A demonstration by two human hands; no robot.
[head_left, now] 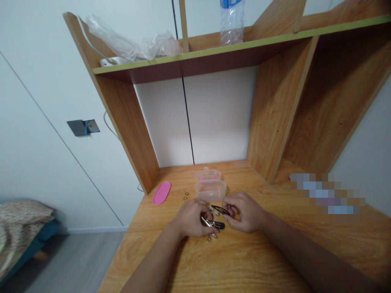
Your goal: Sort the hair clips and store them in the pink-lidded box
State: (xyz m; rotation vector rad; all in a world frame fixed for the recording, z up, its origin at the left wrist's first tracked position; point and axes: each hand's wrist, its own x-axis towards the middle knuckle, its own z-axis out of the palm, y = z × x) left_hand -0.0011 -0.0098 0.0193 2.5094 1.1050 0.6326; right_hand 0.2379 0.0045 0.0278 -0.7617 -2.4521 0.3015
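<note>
Low over the desk (232,260), two forearms are slanting inward from the bottom corners, and the hands are facing each other nearly knuckle to knuckle. The left hand (192,217) is curling its fingers with its back turned up, its narrow grip closing around a silver clip (208,222); a short black clip (220,225) is jutting out beside it, though whether those fingers are gripping that too cannot be told. The right hand (241,211) is bending at the knuckles and pinching the end of a slim black hairpin (220,210), which is pointing left toward the other hand. Small metal pieces (214,235) are lying just below the left hand. Behind the hands, a clear plastic box (210,194) is standing with its lid (207,175) hinged back, while a pink oval piece (161,193) and two small dark rings (186,196) are lying to its left. Pixelation is hiding something at the desk's right. Above, a wooden shelf (198,53) is carrying a crumpled plastic bag (122,42) and a clear bottle (232,22). To the left, an opened socket box (91,126) is showing blue wire in the pale wall (76,89), and patterned bedding (24,221) is resting above a grey floor (82,256).
</note>
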